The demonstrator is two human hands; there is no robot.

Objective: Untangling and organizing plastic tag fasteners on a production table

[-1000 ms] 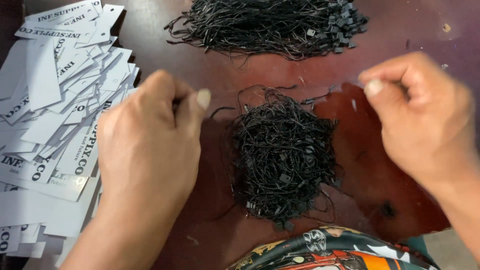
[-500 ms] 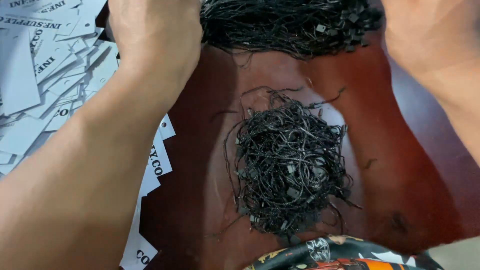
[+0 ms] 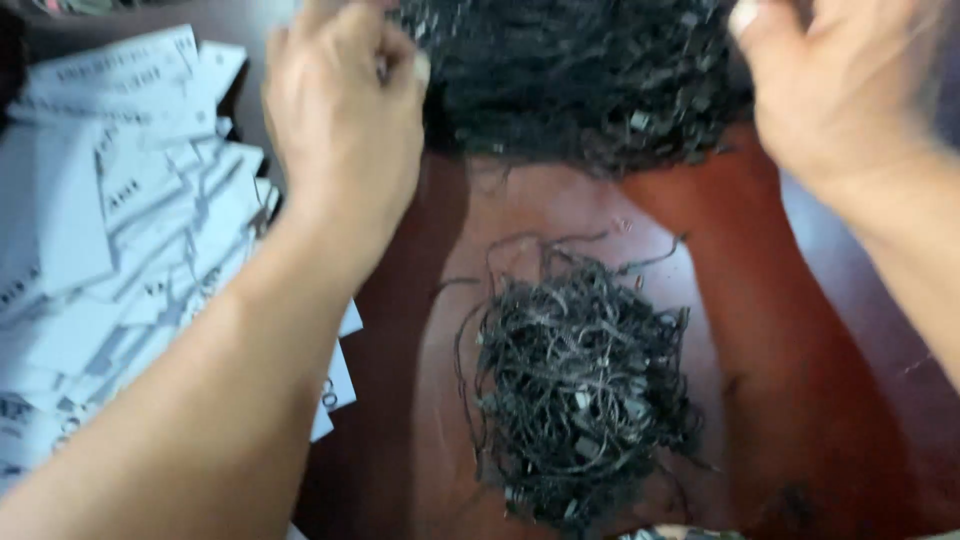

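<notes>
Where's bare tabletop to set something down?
Bare table between the far cord pile and near cord pile; another strip right of the near pile. Crowded: white tags at left, both hands at the far pile.

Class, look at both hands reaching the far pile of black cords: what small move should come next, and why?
Probably pinch one cord loose from the far pile of black cords. The left hand is curled at its left edge, fingers bunched, and the right hand is at its right edge. Whether either already holds a cord is blurred.
</notes>
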